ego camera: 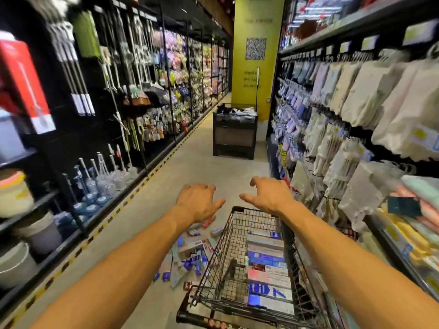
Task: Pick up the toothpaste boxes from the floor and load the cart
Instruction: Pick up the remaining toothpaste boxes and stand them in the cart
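Note:
Several toothpaste boxes (190,255) lie scattered on the floor just left of a black wire cart (215,262). More toothpaste boxes (268,264) are stacked in a row along the cart's right side. Both my arms stretch forward. My left hand (197,203) hovers palm down over the far end of the floor pile, fingers spread and loosely curved, holding nothing. My right hand (269,194) hangs above the cart's far rim, fingers also loose and empty.
I stand in a shop aisle. Shelves with brushes and mops (111,96) line the left, racks of hanging packets (356,103) the right, close to the cart. A dark display bin (234,131) stands ahead before a yellow pillar (257,55). Bare floor (197,162) lies between.

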The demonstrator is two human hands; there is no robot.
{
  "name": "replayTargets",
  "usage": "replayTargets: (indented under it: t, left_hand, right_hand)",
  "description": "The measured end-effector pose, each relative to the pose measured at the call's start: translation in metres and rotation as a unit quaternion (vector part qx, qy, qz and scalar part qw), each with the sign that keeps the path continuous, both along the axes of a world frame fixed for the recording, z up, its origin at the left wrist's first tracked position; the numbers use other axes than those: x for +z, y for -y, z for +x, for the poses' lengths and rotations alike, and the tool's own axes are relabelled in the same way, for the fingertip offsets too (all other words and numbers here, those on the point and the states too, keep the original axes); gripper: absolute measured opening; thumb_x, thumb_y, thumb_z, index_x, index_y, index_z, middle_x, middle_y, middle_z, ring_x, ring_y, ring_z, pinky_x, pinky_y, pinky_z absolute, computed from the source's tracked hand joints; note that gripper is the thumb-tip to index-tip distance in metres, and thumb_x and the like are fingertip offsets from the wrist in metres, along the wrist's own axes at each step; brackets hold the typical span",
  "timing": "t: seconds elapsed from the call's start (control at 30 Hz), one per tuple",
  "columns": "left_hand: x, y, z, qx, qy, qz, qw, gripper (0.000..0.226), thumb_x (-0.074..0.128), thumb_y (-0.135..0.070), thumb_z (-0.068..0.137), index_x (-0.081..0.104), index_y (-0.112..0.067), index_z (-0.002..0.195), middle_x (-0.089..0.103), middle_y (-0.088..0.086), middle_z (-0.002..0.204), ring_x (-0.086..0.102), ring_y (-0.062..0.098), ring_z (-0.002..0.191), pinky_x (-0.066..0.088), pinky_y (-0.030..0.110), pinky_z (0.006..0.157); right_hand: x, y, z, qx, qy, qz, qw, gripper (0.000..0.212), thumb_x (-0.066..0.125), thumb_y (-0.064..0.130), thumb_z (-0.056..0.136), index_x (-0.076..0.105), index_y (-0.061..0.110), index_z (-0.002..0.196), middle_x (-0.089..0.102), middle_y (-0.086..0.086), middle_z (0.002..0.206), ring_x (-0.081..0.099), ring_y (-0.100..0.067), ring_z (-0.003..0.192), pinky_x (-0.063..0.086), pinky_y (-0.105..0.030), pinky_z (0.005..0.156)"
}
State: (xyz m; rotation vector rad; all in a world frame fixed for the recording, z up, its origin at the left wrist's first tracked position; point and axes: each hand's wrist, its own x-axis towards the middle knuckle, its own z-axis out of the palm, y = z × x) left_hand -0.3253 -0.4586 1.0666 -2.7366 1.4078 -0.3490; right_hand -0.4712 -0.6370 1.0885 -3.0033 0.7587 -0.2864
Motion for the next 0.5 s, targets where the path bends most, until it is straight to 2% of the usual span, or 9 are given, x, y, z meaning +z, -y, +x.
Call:
replayTargets:
  t: [0.17, 0.27, 0.33, 0.5]
  left_hand:
    - [0.082, -0.030, 0.043, 0.040, 0.032, -0.020, 0.998, 0.068, 0.032, -0.072, 0.094, 0.049, -0.023, 0.139, 0.060, 0.009, 0.132, 0.055, 0.032, 0.118, 0.044, 0.049, 0.095]
    - [0.122, -0.056, 0.072, 0.053, 0.050, -0.028, 0.997, 0.063, 0.033, -0.070, 0.095, 0.050, -0.024, 0.135, 0.061, 0.009, 0.128, 0.056, 0.032, 0.115, 0.046, 0.050, 0.092]
    - [0.136, -0.075, 0.093, 0.056, 0.063, -0.037, 0.996, 0.060, 0.033, -0.070, 0.094, 0.051, -0.025, 0.130, 0.061, 0.007, 0.125, 0.057, 0.030, 0.112, 0.048, 0.048, 0.091]
    - [0.138, -0.128, 0.157, 0.060, 0.064, -0.041, 0.995, 0.068, 0.033, -0.074, 0.090, 0.047, -0.030, 0.141, 0.059, 0.003, 0.134, 0.055, 0.028, 0.119, 0.049, 0.050, 0.094]
  right_hand:
    - [0.061, -0.027, 0.054, 0.041, 0.034, -0.021, 0.998, 0.071, 0.047, 0.076, 0.088, 0.051, 0.023, 0.136, 0.062, -0.008, 0.132, 0.059, -0.030, 0.119, 0.042, -0.051, 0.105]
    - [0.081, -0.046, 0.089, 0.057, 0.053, -0.003, 0.997, 0.074, 0.047, 0.076, 0.088, 0.047, 0.023, 0.140, 0.060, -0.007, 0.134, 0.058, -0.030, 0.120, 0.041, -0.054, 0.107]
    - [0.088, -0.061, 0.112, 0.062, 0.057, 0.004, 0.996, 0.074, 0.047, 0.075, 0.089, 0.045, 0.025, 0.144, 0.058, -0.007, 0.136, 0.057, -0.030, 0.123, 0.040, -0.055, 0.108]
    - [0.086, -0.103, 0.179, 0.065, 0.051, 0.012, 0.996, 0.070, 0.046, 0.077, 0.087, 0.048, 0.034, 0.143, 0.058, -0.007, 0.138, 0.056, -0.032, 0.125, 0.034, -0.059, 0.111]
